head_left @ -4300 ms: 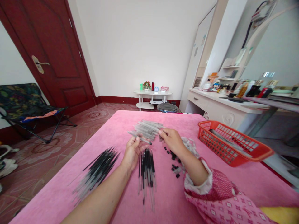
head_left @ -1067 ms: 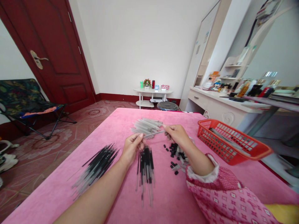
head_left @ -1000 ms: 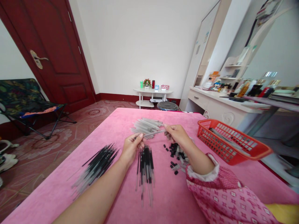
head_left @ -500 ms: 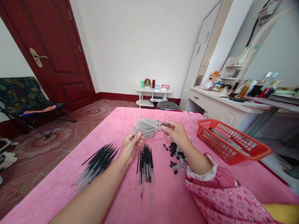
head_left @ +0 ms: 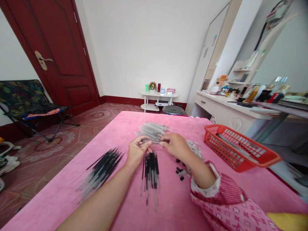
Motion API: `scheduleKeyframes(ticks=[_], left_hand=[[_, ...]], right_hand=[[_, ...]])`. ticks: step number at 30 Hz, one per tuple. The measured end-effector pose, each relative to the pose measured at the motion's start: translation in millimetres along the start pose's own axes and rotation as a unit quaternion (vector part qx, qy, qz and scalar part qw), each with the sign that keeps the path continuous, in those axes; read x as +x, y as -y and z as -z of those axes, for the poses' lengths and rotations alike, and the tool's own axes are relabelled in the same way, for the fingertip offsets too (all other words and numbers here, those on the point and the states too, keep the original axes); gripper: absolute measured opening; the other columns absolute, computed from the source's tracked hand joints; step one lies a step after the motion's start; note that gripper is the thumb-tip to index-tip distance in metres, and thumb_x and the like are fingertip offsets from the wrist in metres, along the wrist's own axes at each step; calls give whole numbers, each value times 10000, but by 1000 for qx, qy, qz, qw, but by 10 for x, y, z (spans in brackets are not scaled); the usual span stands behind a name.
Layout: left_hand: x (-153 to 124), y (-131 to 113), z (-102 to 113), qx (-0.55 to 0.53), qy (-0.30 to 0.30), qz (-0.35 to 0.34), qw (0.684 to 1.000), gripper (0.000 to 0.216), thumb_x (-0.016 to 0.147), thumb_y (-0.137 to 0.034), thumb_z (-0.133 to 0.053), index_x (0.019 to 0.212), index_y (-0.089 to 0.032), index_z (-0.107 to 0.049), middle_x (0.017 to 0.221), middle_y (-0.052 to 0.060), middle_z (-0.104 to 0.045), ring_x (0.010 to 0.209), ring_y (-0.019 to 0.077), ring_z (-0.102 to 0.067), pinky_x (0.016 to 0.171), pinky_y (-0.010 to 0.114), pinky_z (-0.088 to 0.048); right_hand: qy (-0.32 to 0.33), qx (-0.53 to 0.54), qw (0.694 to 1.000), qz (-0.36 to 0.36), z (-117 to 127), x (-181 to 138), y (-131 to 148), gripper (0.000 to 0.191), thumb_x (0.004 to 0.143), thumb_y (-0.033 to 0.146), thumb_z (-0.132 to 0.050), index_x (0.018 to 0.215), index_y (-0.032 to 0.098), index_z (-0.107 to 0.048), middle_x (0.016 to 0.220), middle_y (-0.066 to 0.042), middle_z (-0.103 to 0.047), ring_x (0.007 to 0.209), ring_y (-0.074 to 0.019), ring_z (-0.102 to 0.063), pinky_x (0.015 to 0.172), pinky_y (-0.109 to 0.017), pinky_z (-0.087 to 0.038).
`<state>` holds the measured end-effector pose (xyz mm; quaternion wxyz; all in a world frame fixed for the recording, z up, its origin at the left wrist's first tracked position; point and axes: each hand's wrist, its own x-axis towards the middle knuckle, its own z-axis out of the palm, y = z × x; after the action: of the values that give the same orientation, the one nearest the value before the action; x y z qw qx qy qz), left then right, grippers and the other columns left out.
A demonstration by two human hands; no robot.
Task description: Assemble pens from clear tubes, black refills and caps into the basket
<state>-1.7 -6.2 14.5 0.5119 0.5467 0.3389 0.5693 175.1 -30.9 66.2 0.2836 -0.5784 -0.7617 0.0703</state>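
Note:
My left hand (head_left: 139, 150) and my right hand (head_left: 175, 146) meet over the middle of the table. A thin, pale grey stick (head_left: 155, 142) spans the short gap between them, pinched by the fingers at each end; its exact kind is too small to tell. Just behind lies a heap of translucent grey sticks (head_left: 151, 129). Slim black sticks with clear ends form one bundle (head_left: 151, 170) below my hands and another pile (head_left: 103, 168) beside my left forearm. Small black caps (head_left: 179, 169) and short clear tubes (head_left: 194, 147) are scattered by my right wrist, partly hidden by it.
A pink cloth (head_left: 168, 205) covers the table. On its right stands an orange-red basket (head_left: 237, 157) with long grey sticks inside. Beyond are a dressing table (head_left: 223, 102) with bottles, a low white stand (head_left: 158, 94), a folding chair (head_left: 31, 102) and a red door (head_left: 57, 54).
My hands have come closer together and slightly lower, toward me. My right hand has moved down off the heap's right end, still holding the stick with the left. The camera view has shifted slightly.

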Motion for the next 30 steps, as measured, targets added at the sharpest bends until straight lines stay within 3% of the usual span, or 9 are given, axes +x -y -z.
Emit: scheduleKeyframes(ticks=[5, 10, 16, 18, 21, 25, 27, 30], left_hand=[[6, 24, 4, -38, 25, 6, 999, 588, 686, -386, -668, 1173, -151, -437, 551, -33, -607, 419, 113, -565, 427, 200, -424], [14, 70, 29, -66, 25, 11, 997, 560, 757, -472, -558, 1211, -171, -428, 645, -1, -627, 447, 103, -575, 406, 182, -405], [17, 107, 37, -68, 29, 10, 997, 519, 782, -474, -526, 1180, -149, -454, 614, -4, -613, 427, 95, -547, 416, 190, -404], [25, 113, 30, -63, 30, 10, 998, 518, 783, -480, -518, 1171, -141, -460, 593, -2, -612, 421, 99, -541, 411, 191, -399], [37, 128, 21, -60, 27, 13, 998, 509, 777, -495, -516, 1146, -146, -486, 583, -3, -613, 422, 102, -543, 403, 188, -389], [42, 143, 17, -55, 24, 11, 998, 499, 781, -502, -508, 1133, -148, -507, 581, -3, -612, 411, 100, -534, 394, 188, -378], [41, 143, 18, -52, 25, 11, 998, 497, 781, -503, -507, 1128, -148, -512, 580, -3, -612, 412, 102, -535, 391, 188, -373], [38, 138, 20, -52, 28, 15, 998, 489, 781, -506, -504, 1117, -151, -519, 574, -6, -608, 411, 100, -533, 389, 185, -368]], right_hand=[[32, -65, 997, 16, -13, -61, 163, 126, 726, 290, -592, 787, 256, -696, 738, -3, -691, 674, -157, -593, 548, -237, -317], [-11, -67, 996, -49, 211, 37, 126, 156, 725, 306, -584, 814, 230, -689, 762, -20, -689, 672, -154, -585, 548, -230, -342], [-92, -163, 969, -159, 1046, 12, -422, 205, 725, 316, -554, 804, 182, -686, 774, -69, -676, 673, -166, -573, 569, -245, -353], [-102, -226, 943, -223, 1340, -94, -669, 235, 714, 329, -559, 821, 169, -695, 807, -106, -671, 704, -186, -573, 574, -263, -339], [-63, -297, 886, -350, 1661, -291, -1007, 288, 683, 405, -580, 819, 183, -703, 857, -143, -662, 760, -237, -575, 571, -300, -319], [-1, -319, 845, -428, 1824, -503, -1332, 283, 668, 398, -613, 837, 192, -706, 899, -176, -652, 759, -251, -584, 567, -325, -315], [4, -318, 849, -421, 1820, -562, -1438, 248, 660, 357, -634, 831, 191, -707, 889, -180, -652, 739, -239, -587, 565, -320, -316], [1, -286, 882, -374, 1753, -599, -1543, 189, 622, 334, -680, 757, 205, -707, 795, -141, -665, 658, -204, -583, 552, -300, -322]])
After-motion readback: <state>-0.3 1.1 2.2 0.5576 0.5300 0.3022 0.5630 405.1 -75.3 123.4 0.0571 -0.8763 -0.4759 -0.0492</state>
